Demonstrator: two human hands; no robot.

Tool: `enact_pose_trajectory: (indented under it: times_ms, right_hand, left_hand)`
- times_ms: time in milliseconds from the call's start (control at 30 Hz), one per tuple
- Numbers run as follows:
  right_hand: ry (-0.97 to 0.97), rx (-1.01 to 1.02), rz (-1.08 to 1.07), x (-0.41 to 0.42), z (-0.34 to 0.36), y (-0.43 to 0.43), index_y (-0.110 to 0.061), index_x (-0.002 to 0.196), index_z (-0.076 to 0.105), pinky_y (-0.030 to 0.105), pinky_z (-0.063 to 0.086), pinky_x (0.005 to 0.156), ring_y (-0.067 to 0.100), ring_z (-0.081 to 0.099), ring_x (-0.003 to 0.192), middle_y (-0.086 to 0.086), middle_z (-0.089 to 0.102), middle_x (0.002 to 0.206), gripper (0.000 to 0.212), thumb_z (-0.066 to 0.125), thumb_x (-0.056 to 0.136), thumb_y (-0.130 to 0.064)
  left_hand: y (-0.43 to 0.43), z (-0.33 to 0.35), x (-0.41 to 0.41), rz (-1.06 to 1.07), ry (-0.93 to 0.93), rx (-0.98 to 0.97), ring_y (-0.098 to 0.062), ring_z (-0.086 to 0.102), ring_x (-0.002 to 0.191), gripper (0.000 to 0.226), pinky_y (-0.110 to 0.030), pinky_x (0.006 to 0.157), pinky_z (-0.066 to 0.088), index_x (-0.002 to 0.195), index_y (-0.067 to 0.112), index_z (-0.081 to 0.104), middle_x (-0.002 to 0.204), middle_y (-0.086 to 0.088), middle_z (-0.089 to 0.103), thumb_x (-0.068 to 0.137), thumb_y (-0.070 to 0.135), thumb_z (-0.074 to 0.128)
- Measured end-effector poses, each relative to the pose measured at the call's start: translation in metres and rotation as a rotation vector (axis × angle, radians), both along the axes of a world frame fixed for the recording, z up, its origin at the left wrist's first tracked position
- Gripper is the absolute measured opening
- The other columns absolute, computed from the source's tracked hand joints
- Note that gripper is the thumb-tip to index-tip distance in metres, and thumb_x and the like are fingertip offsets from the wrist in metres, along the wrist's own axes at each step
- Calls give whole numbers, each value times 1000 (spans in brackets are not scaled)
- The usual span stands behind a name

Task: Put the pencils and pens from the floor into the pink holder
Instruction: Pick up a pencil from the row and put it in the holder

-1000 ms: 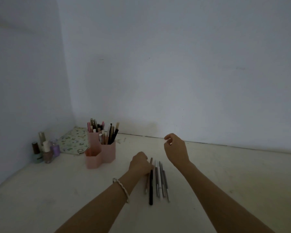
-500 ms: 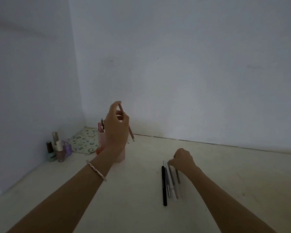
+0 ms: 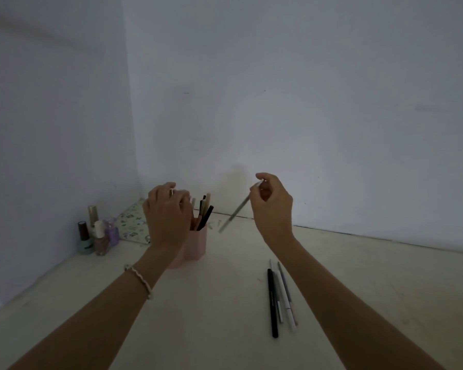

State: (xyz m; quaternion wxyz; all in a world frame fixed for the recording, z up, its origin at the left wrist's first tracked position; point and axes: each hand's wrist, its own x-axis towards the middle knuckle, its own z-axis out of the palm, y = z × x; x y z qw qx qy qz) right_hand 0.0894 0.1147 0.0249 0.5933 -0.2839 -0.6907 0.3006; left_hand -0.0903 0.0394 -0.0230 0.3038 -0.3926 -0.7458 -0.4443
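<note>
Head view: we are holding a pale pencil [image 3: 237, 210] pinched in the fingers [image 3: 262, 186] of our right hand [image 3: 271, 206], its long axis slanting down and to the left, the free tip pointing toward the pink holder [image 3: 198, 243] on the floor [image 3: 225, 303]. The tip is hanging just to the right of the holder's rim and above it, so the coming move, as we judge it, is turning on swinging that low end leftward over an opening. Our left hand [image 3: 167, 217] is hovering directly over the holder's left side, nearer to it than the right; its fingers are curled, and we cannot tell whether they are gripping anything. Four pens [image 3: 280, 297] are lying side by side on the floor beneath our right forearm, long axes running away from us, well apart from the holder and waiting their turn.
</note>
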Motion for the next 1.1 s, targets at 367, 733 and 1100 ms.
enact_pose_trajectory:
  times_ms: [367,733,1100]
  right_hand:
    - [-451,339,16,-70,-30,-16,-8,127,59,28,46,86,22,56,98,8,64,107,31,42,101,-15]
    - [-317,267,-169,-3,-33,11,-12,128,53,29,48,82,16,57,99,4,57,113,34,44,95,-15]
    - [-486,-75,-231,89,-72,46,-19,110,61,18,38,67,5,53,72,-5,59,102,24,49,91,-10]
  left_hand:
    - [-21,25,5,-210,-41,146,-18,55,97,28,-28,84,37,103,12,62,108,-3,62,86,16,40]
    - [-6,7,86,-397,-106,27,-11,47,71,18,-14,67,42,87,17,50,87,6,50,80,1,56]
    - [37,-52,164,-414,-432,-967,-24,61,103,26,-29,81,49,113,7,53,116,-10,60,90,19,59]
